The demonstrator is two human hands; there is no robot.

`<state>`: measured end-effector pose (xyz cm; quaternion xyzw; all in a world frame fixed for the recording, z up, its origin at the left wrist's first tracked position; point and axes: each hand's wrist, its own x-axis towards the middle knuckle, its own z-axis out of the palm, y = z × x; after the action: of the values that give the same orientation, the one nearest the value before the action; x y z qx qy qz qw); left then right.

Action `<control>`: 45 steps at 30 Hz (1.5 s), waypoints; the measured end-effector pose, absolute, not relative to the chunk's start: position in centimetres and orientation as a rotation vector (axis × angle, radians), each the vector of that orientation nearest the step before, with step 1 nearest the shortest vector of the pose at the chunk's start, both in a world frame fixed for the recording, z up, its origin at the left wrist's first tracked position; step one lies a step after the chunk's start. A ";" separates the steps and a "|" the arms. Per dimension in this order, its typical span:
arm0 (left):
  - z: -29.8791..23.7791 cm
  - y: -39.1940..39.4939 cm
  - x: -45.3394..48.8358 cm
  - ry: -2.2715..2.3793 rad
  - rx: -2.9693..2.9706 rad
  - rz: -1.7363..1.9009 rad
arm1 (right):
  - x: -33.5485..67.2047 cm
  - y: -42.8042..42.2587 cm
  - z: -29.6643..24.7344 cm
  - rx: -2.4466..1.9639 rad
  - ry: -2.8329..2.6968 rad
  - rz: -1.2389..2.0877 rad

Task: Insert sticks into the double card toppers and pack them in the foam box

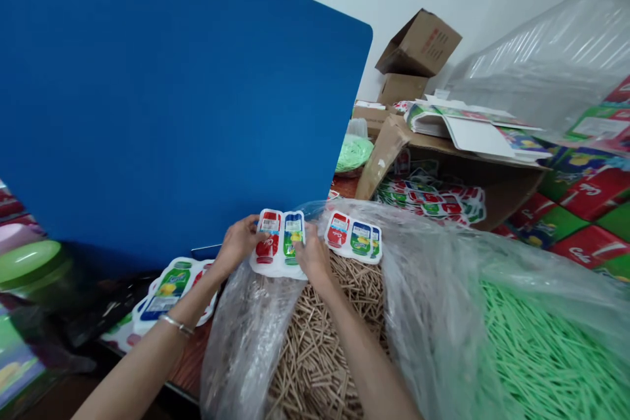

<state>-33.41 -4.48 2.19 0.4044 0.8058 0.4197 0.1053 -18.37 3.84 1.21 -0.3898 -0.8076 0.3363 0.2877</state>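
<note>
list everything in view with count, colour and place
brown sticks: many, tan, in clear bag
held card: one, white with red and green print, over brown sticks
loose card: one, same print, on sticks right of it
table cards: a few, same print, lower left
green sticks: many, green, lower right
panel: one, blue, upper left
cardboard boxes: two, brown, stacked at back
left hand: grips held card's left side
right hand: grips its right side

Bare hands and forearms, one thin bangle.
The left hand [240, 244] and right hand [313, 256] are bare, fingers [301, 244] unadorned. Both forearms run uncovered to the near edge. A slim, shiny silver-coloured bangle [176, 325] circles the left wrist, sitting loosely.
</note>
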 end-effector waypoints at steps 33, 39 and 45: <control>3.7 11.0 -23.8 2.244 1.488 1.125 | 7.8 -4.8 -4.5 -1.083 -1.966 0.836; 5.4 4.2 -23.4 2.003 1.347 1.651 | 6.3 -4.3 -4.0 -1.143 -1.800 0.978; 1.7 -6.2 -17.7 1.685 0.839 1.599 | 3.2 -4.9 -4.9 -1.039 -1.516 1.261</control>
<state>-17.69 -6.19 1.68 0.3208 0.6441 0.6111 0.3298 3.15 -4.89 -4.91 -0.4184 -0.6105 0.5080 0.4406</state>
